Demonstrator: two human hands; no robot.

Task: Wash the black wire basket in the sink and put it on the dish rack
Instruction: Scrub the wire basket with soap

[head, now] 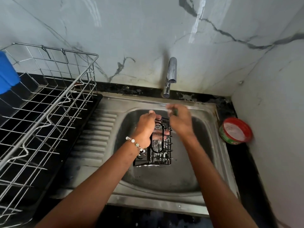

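Note:
The black wire basket [162, 150] stands on end in the steel sink [164, 178], with white suds on its wires. My left hand [145, 127] grips its top edge, fingers curled inside the wires. My right hand [180, 119] is blurred just right of the basket's top and pinches a small green scrubber [176, 112]. The steel dish rack [44, 102] stands on the left, on a black tray.
A chrome tap [171, 76] rises behind the sink; no water stream shows. A red and green tub of white soap [236, 130] sits on the counter at the right. A blue thing [7, 74] leans in the rack's far left. Marble walls close in behind and right.

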